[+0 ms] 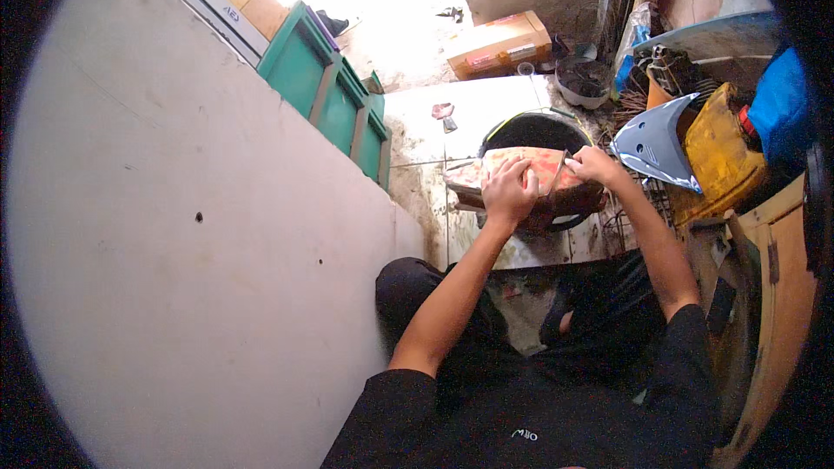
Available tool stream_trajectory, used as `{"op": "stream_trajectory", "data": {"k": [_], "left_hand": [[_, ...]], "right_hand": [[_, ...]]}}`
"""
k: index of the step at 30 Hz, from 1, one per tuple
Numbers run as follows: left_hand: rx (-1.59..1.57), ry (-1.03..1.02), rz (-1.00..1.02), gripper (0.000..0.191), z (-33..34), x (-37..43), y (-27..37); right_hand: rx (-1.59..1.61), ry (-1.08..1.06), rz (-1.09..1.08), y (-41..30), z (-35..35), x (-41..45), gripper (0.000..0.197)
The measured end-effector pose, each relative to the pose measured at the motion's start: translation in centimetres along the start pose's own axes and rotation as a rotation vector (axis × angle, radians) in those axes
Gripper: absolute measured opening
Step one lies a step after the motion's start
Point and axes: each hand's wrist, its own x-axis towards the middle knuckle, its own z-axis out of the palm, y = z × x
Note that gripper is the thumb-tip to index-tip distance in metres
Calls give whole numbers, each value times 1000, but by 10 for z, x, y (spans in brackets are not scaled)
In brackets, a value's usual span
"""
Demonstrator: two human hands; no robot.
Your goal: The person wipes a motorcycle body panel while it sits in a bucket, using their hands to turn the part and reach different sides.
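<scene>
A panel with worn orange-red and pale patches [505, 155], perhaps a motorcycle body part, lies across the mouth of a black bucket [535, 131]. On its upper face rests my left hand [511, 190], fingers bent; whether something small is under them is hidden. My right hand [589, 165] grips the panel's right end, beside a dark narrow edge or strip that crosses it. The bucket's lower part is mostly covered by the panel and my left forearm.
A white wall [195, 208] runs close along my left, with green drawers [332, 88] beyond. Ahead lies a cardboard box [502, 45]. To the right are a grey-blue plastic fairing [655, 143], a yellow jerrycan [723, 150] and a wooden frame [782, 273]. Small scraps [444, 114] lie on the tiles.
</scene>
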Motion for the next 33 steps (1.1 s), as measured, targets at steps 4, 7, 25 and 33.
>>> {"op": "stream_trajectory", "data": {"k": [4, 7, 25, 33], "left_hand": [[-40, 82, 67, 29, 4, 0, 13], [19, 92, 69, 30, -3, -3, 6], [-52, 58, 14, 29, 0, -5, -4], [-72, 36, 43, 30, -6, -8, -6]], "right_hand": [[-158, 59, 230, 41, -4, 18, 40], [-107, 23, 127, 22, 2, 17, 41], [-235, -68, -19, -11, -2, 15, 38], [-294, 21, 106, -1, 5, 4, 40]]}}
